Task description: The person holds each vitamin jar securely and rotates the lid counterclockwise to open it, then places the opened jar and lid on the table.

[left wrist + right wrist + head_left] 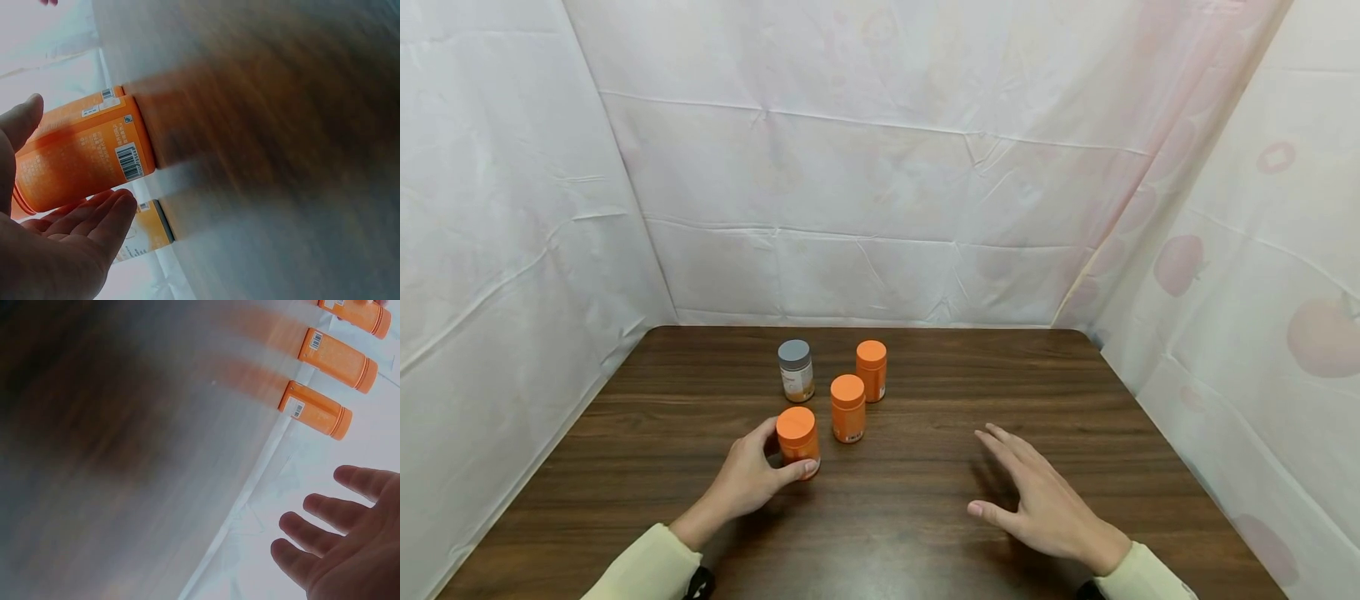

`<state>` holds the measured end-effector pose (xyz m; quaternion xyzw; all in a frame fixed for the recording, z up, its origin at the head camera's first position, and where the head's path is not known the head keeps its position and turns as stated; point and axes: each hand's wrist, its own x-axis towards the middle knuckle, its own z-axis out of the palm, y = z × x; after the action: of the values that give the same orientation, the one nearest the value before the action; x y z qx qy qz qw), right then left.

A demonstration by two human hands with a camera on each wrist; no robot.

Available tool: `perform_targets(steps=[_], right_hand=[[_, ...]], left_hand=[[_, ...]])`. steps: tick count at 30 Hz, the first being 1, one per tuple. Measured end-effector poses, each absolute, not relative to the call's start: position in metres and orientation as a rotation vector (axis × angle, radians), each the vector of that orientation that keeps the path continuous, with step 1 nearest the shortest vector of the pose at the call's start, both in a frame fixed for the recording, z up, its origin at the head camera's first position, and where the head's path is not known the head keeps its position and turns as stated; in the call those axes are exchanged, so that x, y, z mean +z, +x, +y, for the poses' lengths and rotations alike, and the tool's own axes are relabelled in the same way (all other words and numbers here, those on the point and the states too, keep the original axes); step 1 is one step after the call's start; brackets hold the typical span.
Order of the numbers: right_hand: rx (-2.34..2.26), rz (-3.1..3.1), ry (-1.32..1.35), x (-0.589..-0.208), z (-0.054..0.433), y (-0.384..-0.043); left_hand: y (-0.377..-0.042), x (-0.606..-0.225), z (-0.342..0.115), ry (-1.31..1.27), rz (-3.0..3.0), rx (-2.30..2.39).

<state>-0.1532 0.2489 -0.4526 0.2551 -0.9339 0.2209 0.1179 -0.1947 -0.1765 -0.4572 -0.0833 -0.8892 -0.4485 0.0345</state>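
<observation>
My left hand (747,477) is spread about the nearest orange pill bottle (797,437), thumb in front of it and fingers at its far left side. In the left wrist view that bottle (87,156) stands between the straight thumb and nearly straight fingers; whether they touch it I cannot tell. Behind it stand a second orange bottle (848,410), a third orange bottle (872,372) and a white bottle with a grey lid (796,372). My right hand (1045,504) holds nothing, its fingers spread, well to the right of the bottles.
A dark wood-grain table (925,533) carries all the bottles, grouped left of its middle. Pale printed curtains (865,175) hang behind the table's far edge and along both sides.
</observation>
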Motion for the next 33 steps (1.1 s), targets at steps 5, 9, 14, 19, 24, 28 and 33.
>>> perform_targets(steps=[5,9,14,19,24,28,33], right_hand=[[0.646,-2.729,0.753,-0.452,0.247,-0.154],[0.648,-2.733,0.76,-0.453,0.245,-0.154],[0.649,-2.731,0.779,-0.452,0.242,-0.155],[0.667,-2.742,0.764,-0.451,0.24,-0.155],[0.67,-2.741,0.761,-0.45,0.239,-0.155],[0.674,-2.738,0.759,-0.45,0.238,-0.155],[0.67,-2.74,0.762,-0.45,0.238,-0.155]], left_hand=[[-0.195,-0.458,-0.176,-0.249,-2.723,-1.369],[-0.194,-0.459,-0.175,-0.253,-2.715,-1.358],[-0.193,-0.458,-0.174,-0.232,-2.723,-1.356],[-0.193,-0.457,-0.173,-0.228,-2.716,-1.384],[-0.192,-0.457,-0.173,-0.244,-2.703,-1.404],[-0.192,-0.457,-0.171,-0.248,-2.708,-1.408],[-0.191,-0.458,-0.169,-0.274,-2.713,-1.419]])
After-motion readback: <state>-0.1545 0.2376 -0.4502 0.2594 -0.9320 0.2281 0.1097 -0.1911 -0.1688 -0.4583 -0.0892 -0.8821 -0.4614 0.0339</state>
